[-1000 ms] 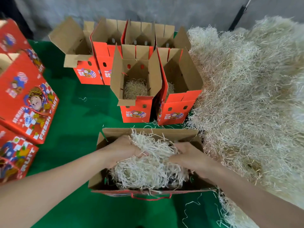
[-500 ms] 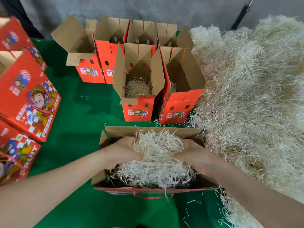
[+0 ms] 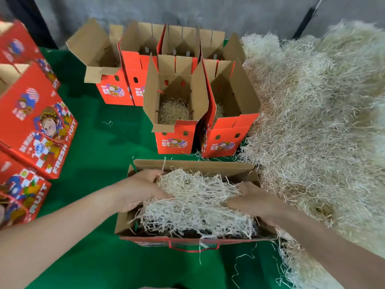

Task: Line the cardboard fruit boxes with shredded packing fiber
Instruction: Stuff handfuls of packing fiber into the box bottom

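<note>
At far left, stacked boxes [image 3: 37, 122] are lying on the cloth [image 3: 100, 147], probably set aside there to free the working space. Further right, back boxes [image 3: 116, 88] are standing upright with flaps spread. What is showing of their insides is bare cardboard, so they seem to be waiting their turn.

Just in front of them, two lined boxes [image 3: 174, 140] are standing side by side, each holding a small nest [image 3: 174, 111] of fiber at the bottom. Their flaps are standing open, likely so fruit can go in later.

Nearest the person, the near box [image 3: 193, 166] is lying with its wide opening facing up, which is giving both hands room to work inside. The left hand [image 3: 139, 190] is gripping the left end of the wad [image 3: 195, 203], fingers curling into the strands and thumb lying across them. The wad is sitting in the near box, heaping high toward the far wall, with dark bottom showing beneath its front edge. The right hand [image 3: 254, 201] is clamping the wad's right end the same way, fingertips disappearing into the fiber. Holding both ends is, I judge, letting the person spread it and press it down evenly.

At right, the pile [image 3: 312, 122] is lying against the near box and the right-hand lined box, putting fresh fiber within easy reach.
</note>
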Available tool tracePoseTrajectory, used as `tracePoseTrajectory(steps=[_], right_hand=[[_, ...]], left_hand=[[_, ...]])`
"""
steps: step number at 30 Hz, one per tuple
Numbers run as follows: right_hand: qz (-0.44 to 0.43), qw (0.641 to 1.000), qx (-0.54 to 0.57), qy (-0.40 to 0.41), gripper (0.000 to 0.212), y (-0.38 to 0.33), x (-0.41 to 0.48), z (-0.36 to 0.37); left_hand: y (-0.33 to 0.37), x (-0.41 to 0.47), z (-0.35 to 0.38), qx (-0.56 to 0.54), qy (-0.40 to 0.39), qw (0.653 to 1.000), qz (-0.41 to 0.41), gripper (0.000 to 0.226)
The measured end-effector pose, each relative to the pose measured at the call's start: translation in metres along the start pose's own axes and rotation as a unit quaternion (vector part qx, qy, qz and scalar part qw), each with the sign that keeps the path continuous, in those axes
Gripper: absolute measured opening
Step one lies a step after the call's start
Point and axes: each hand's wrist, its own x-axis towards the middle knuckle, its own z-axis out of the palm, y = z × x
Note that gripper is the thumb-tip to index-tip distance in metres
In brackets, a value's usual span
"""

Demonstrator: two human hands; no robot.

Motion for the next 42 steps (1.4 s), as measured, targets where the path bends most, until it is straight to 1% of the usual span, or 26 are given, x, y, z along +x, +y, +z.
tracePoseTrajectory(steps=[3, 5, 6, 8, 10, 12, 14, 18, 19, 20, 22, 23, 25, 26, 27, 28, 29, 30, 31, 33, 34, 35, 37, 39, 40, 42], right_hand=[[-0.004, 0.996, 0.062, -0.062, 0.093, 0.000, -0.001, -0.003], [-0.001, 0.987, 0.123, -0.103, 0.120, -0.012, -0.001, 0.005], [0.002, 0.985, 0.140, -0.100, 0.125, -0.017, 0.002, 0.010], [0.008, 0.988, 0.148, -0.052, 0.106, -0.021, 0.010, 0.018], [0.022, 0.992, 0.123, -0.035, 0.087, -0.020, 0.015, 0.020], [0.025, 0.995, 0.096, -0.034, 0.073, -0.016, 0.013, 0.013], [0.022, 0.998, 0.063, -0.018, 0.047, -0.012, 0.007, 0.002], [0.027, 0.996, 0.080, -0.010, 0.035, -0.004, 0.004, -0.008], [0.024, 0.995, 0.091, -0.024, 0.041, -0.005, 0.005, -0.006], [0.018, 0.994, 0.104, -0.032, 0.059, -0.008, 0.008, -0.002], [0.018, 0.992, 0.118, -0.049, 0.091, -0.016, 0.017, 0.010], [0.014, 0.992, 0.110, -0.059, 0.093, -0.018, 0.021, 0.015], [0.011, 0.996, 0.052, -0.073, 0.069, -0.019, 0.026, 0.019], [0.008, 0.998, 0.004, -0.068, 0.049, -0.016, 0.027, 0.016], [0.009, 0.998, -0.037, -0.058, 0.035, -0.012, 0.028, 0.013], [0.011, 0.997, -0.063, -0.044, 0.036, -0.007, 0.028, 0.009], [0.021, 0.997, -0.064, -0.040, 0.049, -0.001, 0.030, 0.005], [0.030, 0.998, -0.048, -0.039, 0.064, 0.003, 0.033, 0.003], [0.030, 0.998, -0.035, -0.036, 0.073, 0.004, 0.036, 0.004], [0.024, 0.998, -0.028, -0.045, 0.073, -0.004, 0.041, 0.011], [0.019, 0.998, -0.027, -0.051, 0.069, -0.007, 0.046, 0.015], [0.014, 0.998, -0.031, -0.051, 0.064, -0.009, 0.049, 0.019], [0.010, 0.997, -0.073, -0.039, 0.048, -0.008, 0.053, 0.020], [0.019, 0.989, -0.139, -0.053, 0.039, -0.005, 0.048, 0.017], [0.028, 0.986, -0.149, -0.075, 0.044, -0.001, 0.046, 0.016], [0.039, 0.985, -0.105, -0.129, 0.072, 0.001, 0.042, 0.014]], left_hand=[[-0.001, -0.003, 0.004, -0.029, -0.026, 0.999, 0.002, 0.065], [0.002, -0.002, 0.015, -0.066, -0.071, 0.995, -0.007, 0.053], [0.003, -0.002, 0.018, -0.107, -0.085, 0.990, -0.015, 0.043], [0.006, -0.003, 0.020, -0.194, -0.113, 0.974, -0.031, 0.026], [0.006, -0.004, 0.017, -0.210, -0.106, 0.971, -0.036, 0.028], [0.001, -0.002, 0.008, -0.142, -0.029, 0.989, -0.036, 0.043], [-0.005, -0.001, -0.005, -0.106, 0.037, 0.993, -0.043, 0.055], [-0.007, 0.001, -0.022, -0.150, 0.072, 0.985, -0.052, 0.064], [-0.006, 0.002, -0.021, -0.165, 0.050, 0.984, -0.050, 0.072], [-0.005, 0.003, -0.015, -0.162, 0.024, 0.985, -0.048, 0.078], [-0.003, 0.007, 0.000, -0.100, -0.016, 0.993, -0.054, 0.068], [-0.004, 0.011, 0.007, -0.041, -0.026, 0.997, -0.055, 0.048], [-0.003, 0.016, 0.015, 0.129, -0.002, 0.991, -0.039, 0.010], [-0.004, 0.018, 0.012, 0.247, 0.022, 0.968, -0.021, 0.013], [-0.003, 0.018, 0.007, 0.372, 0.042, 0.927, -0.001, 0.017], [-0.004, 0.018, 0.001, 0.460, 0.054, 0.886, 0.011, 0.019], [-0.005, 0.017, -0.004, 0.505, 0.057, 0.861, 0.014, 0.022], [-0.006, 0.018, -0.006, 0.502, 0.037, 0.864, 0.001, 0.023], [-0.005, 0.017, -0.006, 0.456, 0.005, 0.890, -0.014, 0.024], [0.000, 0.020, 0.005, 0.277, -0.070, 0.957, -0.038, 0.026], [0.001, 0.024, 0.011, 0.220, -0.095, 0.970, -0.040, 0.029], [0.001, 0.029, 0.018, 0.215, -0.109, 0.970, -0.027, 0.031], [-0.003, 0.041, 0.026, 0.340, -0.099, 0.935, 0.025, 0.012], [-0.008, 0.049, 0.026, 0.496, -0.058, 0.866, 0.019, 0.018], [-0.011, 0.050, 0.024, 0.552, -0.050, 0.833, -0.015, 0.022], [-0.013, 0.052, 0.024, 0.611, -0.055, 0.788, -0.055, 0.027]])
